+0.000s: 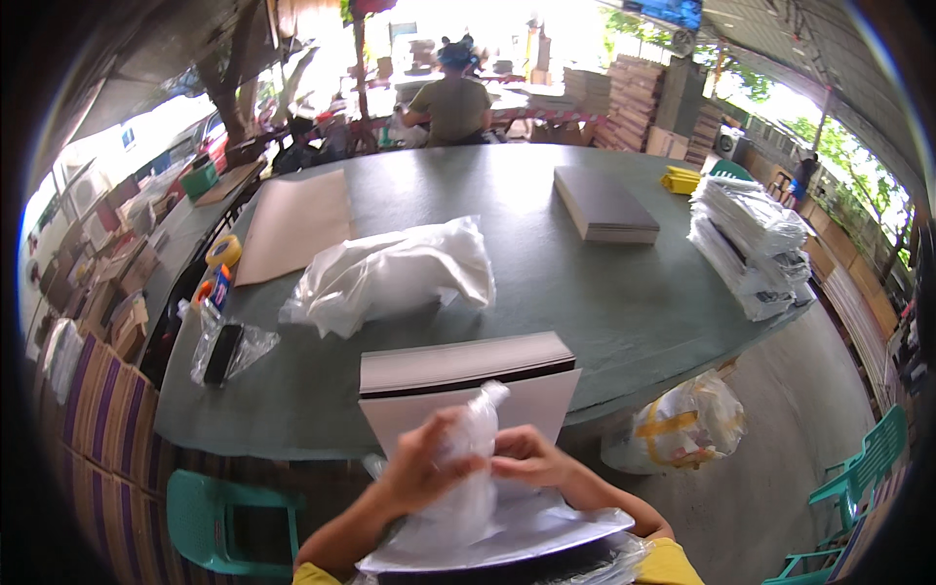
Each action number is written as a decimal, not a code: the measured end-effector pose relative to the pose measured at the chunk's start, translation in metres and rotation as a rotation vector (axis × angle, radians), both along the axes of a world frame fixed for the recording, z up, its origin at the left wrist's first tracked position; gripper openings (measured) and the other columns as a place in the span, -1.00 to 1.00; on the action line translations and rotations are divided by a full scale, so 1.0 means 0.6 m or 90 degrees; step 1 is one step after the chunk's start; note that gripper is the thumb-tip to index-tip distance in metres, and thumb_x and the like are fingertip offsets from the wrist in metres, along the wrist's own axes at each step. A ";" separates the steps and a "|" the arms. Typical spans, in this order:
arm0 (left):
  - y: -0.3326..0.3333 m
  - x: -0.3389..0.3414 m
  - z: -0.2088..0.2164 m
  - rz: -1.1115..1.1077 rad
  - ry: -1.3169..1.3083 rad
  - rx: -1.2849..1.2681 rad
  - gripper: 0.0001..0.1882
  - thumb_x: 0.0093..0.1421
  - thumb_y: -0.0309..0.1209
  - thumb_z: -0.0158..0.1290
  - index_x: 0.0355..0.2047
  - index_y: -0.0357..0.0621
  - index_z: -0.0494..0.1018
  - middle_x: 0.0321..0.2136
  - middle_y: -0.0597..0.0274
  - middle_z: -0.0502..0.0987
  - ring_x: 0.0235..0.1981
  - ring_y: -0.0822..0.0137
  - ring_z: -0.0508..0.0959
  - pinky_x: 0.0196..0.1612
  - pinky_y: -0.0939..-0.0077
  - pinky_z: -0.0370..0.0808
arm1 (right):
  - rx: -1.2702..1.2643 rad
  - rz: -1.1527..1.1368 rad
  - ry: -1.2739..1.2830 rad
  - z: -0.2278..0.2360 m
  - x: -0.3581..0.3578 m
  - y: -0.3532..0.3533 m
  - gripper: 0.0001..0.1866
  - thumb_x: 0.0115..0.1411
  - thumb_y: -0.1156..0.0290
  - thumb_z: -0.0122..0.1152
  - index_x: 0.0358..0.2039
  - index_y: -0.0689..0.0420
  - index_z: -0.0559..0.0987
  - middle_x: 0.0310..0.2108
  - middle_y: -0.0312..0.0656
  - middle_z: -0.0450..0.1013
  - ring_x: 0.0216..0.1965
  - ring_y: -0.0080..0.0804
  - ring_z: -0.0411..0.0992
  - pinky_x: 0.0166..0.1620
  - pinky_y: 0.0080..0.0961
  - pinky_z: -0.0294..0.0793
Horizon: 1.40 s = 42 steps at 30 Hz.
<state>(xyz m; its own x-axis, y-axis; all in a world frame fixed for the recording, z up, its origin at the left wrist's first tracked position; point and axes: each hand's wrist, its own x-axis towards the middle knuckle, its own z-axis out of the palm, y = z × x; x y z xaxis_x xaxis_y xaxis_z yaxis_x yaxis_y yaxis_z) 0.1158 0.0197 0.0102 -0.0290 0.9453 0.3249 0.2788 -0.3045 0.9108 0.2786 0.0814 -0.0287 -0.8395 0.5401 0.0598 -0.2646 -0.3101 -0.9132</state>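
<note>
My left hand is closed round a bunched clear plastic bag, part of which sticks up above the fingers. Close beside it, my right hand pinches the same plastic with bent fingers. Below both hands, near my body, lies a white sheet-like stack with a black lower part and crinkled plastic round it. Just beyond the hands, a block of pale boards with a dark band rests at the table's near edge, its front partly hidden by my hands.
On the green table lie a crumpled white plastic pile, a brown sheet, tape rolls, a bagged black item, a grey-topped stack and plastic-wrapped packs. A filled bag stands right; a person sits beyond.
</note>
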 end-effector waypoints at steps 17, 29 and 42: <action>0.003 -0.076 -0.015 0.099 0.023 0.029 -0.37 -0.13 -0.20 0.18 -0.09 -0.17 0.20 -0.62 0.27 0.38 -0.55 0.57 0.36 -0.50 0.74 0.30 | 0.380 0.055 -0.364 -0.017 -0.005 -0.009 -0.62 -0.06 0.31 0.19 -0.28 0.28 0.37 -0.48 -0.13 0.41 -0.45 -0.41 0.38 -0.36 -0.52 0.34; -0.002 -0.099 -0.018 0.204 -0.074 -0.016 -0.61 -0.08 -0.43 0.13 -0.23 -0.25 0.30 -0.51 0.20 0.44 -0.47 0.49 0.42 -0.43 0.67 0.36 | 0.225 0.045 -0.243 0.003 0.004 0.038 -0.90 0.05 0.58 0.01 -0.42 0.35 0.44 -0.56 -0.29 0.40 -0.49 -0.65 0.31 -0.34 -0.70 0.31; -0.037 -0.022 0.016 0.056 0.129 0.034 -0.62 -0.09 -0.55 0.10 -0.21 -0.20 0.32 -0.52 0.20 0.38 -0.56 0.37 0.41 -0.56 0.58 0.37 | -0.120 0.016 -0.068 -0.007 -0.026 0.022 -0.78 0.00 0.37 0.15 -0.42 0.28 0.47 -0.53 -0.23 0.41 -0.50 -0.57 0.36 -0.38 -0.66 0.36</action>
